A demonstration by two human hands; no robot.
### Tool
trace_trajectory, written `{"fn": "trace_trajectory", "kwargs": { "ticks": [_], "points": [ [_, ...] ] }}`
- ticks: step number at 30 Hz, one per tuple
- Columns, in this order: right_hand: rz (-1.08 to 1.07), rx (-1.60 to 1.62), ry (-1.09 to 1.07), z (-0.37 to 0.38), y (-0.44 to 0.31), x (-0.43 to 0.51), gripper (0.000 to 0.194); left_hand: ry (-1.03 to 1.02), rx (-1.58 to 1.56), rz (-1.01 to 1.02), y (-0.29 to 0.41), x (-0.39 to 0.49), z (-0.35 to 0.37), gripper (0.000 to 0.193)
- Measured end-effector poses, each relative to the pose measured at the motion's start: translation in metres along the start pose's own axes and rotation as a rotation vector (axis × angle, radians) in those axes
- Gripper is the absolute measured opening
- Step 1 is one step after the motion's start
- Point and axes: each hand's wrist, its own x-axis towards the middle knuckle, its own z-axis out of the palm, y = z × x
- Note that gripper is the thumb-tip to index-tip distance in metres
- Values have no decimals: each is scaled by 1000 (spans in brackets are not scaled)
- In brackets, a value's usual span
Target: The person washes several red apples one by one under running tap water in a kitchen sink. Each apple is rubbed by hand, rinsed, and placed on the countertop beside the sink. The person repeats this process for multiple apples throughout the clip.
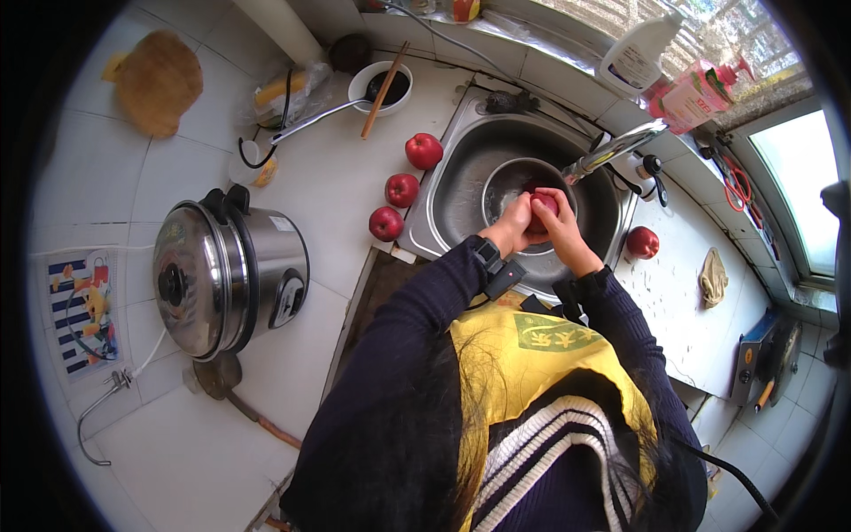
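Observation:
Over a round metal bowl [495, 174] I hold a red apple [544, 210] between both hands. My left hand [513, 223] cups it from the left, and my right hand [562, 226] wraps it from the right with the thumb on top. Another red shape, partly hidden by my fingers, shows inside the bowl. The bowl stands in a stainless steel sink [459, 174], below a chrome faucet [615, 151]. Three red apples, the upper one [423, 151] nearest the wall, line the counter left of the sink. One more apple [642, 243] sits on the right side.
A large electric rice cooker [229, 272] stands on the left counter. Behind it are a white bowl [362, 83] of dark liquid, with chopsticks [385, 90] and a ladle [319, 122]. A beige cloth [714, 278] and a gas stove [754, 356] are on the right. Bottles line the windowsill.

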Motion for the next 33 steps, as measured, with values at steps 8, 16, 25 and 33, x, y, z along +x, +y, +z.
{"fn": "trace_trajectory", "kwargs": {
  "ticks": [8,16,25,33],
  "points": [
    [154,313,70,7,9,11,23,57,196,165,-6,3,-3,44],
    [551,674,123,-12,17,25,31,70,468,453,-31,22,-12,51],
    [168,393,53,9,16,2,49,327,619,844,-12,33,-25,30],
    [41,334,234,19,22,10,30,314,680,785,-17,30,-31,19]
  ]
}}
